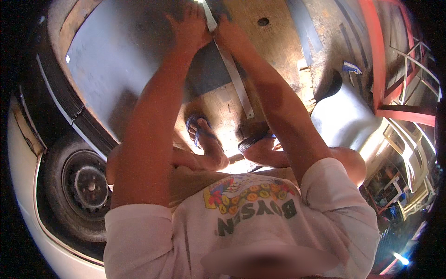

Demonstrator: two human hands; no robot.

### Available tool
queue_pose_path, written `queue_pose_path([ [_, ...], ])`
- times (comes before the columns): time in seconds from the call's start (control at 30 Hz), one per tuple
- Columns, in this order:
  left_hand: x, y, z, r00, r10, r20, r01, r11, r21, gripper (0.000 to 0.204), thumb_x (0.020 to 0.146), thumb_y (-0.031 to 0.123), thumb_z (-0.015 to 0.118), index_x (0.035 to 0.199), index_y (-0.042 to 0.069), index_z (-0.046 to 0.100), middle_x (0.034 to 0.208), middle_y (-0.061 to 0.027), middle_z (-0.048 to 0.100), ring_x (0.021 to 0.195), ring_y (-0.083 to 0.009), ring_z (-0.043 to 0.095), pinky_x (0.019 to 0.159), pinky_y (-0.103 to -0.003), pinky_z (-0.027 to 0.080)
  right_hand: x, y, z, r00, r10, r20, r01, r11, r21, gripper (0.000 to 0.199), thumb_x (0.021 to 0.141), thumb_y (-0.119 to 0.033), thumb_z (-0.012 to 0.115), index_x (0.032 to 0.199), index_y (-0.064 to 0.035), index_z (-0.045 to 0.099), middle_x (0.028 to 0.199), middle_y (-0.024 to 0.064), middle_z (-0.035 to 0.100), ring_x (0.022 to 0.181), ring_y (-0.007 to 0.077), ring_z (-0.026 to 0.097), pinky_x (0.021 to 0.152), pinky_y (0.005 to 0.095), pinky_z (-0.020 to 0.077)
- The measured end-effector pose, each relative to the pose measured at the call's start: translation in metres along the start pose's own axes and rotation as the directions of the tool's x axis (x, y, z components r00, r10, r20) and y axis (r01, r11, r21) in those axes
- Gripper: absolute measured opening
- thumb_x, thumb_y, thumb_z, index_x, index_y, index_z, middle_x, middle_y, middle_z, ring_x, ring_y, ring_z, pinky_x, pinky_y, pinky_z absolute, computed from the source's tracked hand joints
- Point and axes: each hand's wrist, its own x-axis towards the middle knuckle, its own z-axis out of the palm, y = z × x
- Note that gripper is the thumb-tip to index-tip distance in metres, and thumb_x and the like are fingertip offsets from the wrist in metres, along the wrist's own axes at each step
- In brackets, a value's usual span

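Dark grey, a broad flat sheet point(111, 56) covers the upper left and upper middle of the frame, its lower right corner lying over a tan wooden board point(274, 51). A long, narrow, silvery straight strip point(236, 83), like a metal ruler, slants from the top edge down to the centre, its holed lower end reaching past the sheet onto bare wood. That lower end looks like the weak point: both hands bear near the upper part, so a sideways push there could swing the strip out of line. The sheet might creep too, since it appears smooth and no clamp shows near the strip. The bare left foot in a dark blue slipper point(204, 135) sits just below the sheet's lower edge, so a sudden slide toward the body could bring that edge against the toes. At the top centre, the left hand point(191, 30) lies on the sheet beside the strip, its fingers spread, one splayed well out to the left. The right hand point(231, 37) sits against the strip's right side; its fingertips are dark and blurred, so I cannot tell whether they pinch the strip or merely press it.
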Motion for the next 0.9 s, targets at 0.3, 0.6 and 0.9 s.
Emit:
queue_pose_path([
  [0.3, -0.039, 0.021, 0.002, 0.989, 0.022, 0.15, -0.014, 0.999, -0.052, 0.109, 0.077, 0.073, 0.071, 0.16, 0.014, 0.034, 0.17, -0.0049, 0.026, 0.158, -0.0272, 0.021, 0.104, -0.092, 0.016, 0.02, -0.004, 0.012, 0.997, 0.023, 0.079, -0.017, 0.997, -0.081, 0.042, 0.096, -0.016, 0.054, 0.126, 0.0126, 0.05, 0.094, 0.0356, 0.07, 0.09, 0.0502, 0.072, 0.078, 0.0563, 0.06],
  [0.6, -0.031, 0.019, 0.021, 1.0, 0.007, 0.03, -0.003, 0.99, -0.14, 0.102, 0.082, 0.07, 0.068, 0.16, 0.012, 0.034, 0.169, -0.0052, 0.027, 0.157, -0.027, 0.024, 0.099, -0.094, 0.015, 0.04, 0.021, 0.042, 0.996, 0.02, 0.082, -0.005, 0.984, -0.177, 0.037, 0.097, -0.016, 0.051, 0.125, 0.0078, 0.052, 0.097, 0.0355, 0.07, 0.093, 0.0516, 0.071, 0.079, 0.0575, 0.0599],
  [0.9, -0.033, 0.019, 0.047, 0.995, -0.036, 0.091, 0.045, 0.994, -0.099, 0.109, 0.078, 0.067, 0.074, 0.162, 0.014, 0.028, 0.171, -0.0009, 0.02, 0.158, -0.0245, 0.019, 0.099, -0.096, 0.015, -0.024, 0.016, 0.034, 0.988, 0.129, 0.079, -0.124, 0.99, -0.065, 0.037, 0.097, -0.018, 0.052, 0.128, 0.0013, 0.05, 0.094, 0.0369, 0.069, 0.091, 0.0544, 0.07, 0.08, 0.063, 0.0565],
])
